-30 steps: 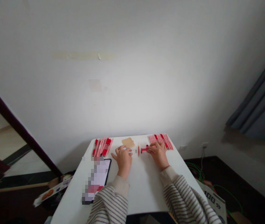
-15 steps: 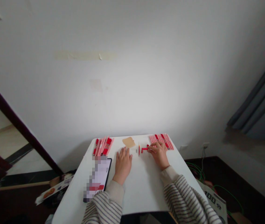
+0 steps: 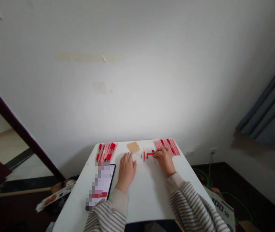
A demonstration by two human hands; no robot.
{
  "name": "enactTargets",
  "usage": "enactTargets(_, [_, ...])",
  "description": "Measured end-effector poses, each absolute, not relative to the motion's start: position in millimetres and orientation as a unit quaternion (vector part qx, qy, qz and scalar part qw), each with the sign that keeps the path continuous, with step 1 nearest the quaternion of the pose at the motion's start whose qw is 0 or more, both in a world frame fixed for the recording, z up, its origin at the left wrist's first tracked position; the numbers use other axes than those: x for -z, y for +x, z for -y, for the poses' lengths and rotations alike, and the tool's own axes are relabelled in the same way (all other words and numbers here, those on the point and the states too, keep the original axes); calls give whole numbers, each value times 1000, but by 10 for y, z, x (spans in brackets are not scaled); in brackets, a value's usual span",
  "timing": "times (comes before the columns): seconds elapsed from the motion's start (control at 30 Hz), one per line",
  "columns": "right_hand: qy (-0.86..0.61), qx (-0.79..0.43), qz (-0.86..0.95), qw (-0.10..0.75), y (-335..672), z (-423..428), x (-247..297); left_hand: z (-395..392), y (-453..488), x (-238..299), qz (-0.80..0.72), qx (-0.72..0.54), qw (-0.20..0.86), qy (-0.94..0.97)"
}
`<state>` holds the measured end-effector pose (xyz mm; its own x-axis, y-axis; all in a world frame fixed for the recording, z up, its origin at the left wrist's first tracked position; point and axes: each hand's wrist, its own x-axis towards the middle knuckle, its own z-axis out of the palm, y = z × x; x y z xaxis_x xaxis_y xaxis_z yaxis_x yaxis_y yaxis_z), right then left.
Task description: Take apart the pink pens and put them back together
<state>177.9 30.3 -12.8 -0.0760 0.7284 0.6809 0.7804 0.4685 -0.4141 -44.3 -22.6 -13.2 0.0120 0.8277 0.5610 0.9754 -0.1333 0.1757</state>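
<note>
My left hand (image 3: 127, 169) lies flat on the white table (image 3: 147, 196), fingers stretched out, holding nothing. My right hand (image 3: 164, 159) rests further right with its fingers curled on a small red pen part (image 3: 149, 155). A thin red refill (image 3: 144, 156) lies between the two hands. A bundle of pink and red pens (image 3: 106, 151) sits at the far left of the table. A row of pink pens (image 3: 168, 145) lies at the far right, just beyond my right hand.
A phone (image 3: 101, 186) lies on the table's left side by my left forearm. A tan card (image 3: 133, 147) rests at the table's far edge against the white wall. Green cables (image 3: 204, 178) and a box sit on the dark floor to the right; a grey curtain hangs beyond.
My left hand uncurled from near the refill, flattened on the table and drew slightly back. My right hand stayed on the red pen part.
</note>
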Motion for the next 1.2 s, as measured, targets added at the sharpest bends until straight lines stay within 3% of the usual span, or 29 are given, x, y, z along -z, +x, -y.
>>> enactTargets(0.47, [-510, 28, 735, 446, 1783, -306, 135, 593, -539, 205, 671, 215, 168, -689])
enactTargets(1.2, [-508, 34, 738, 443, 1771, -287, 113, -8, -145, -15, 717, 167, 82, -672])
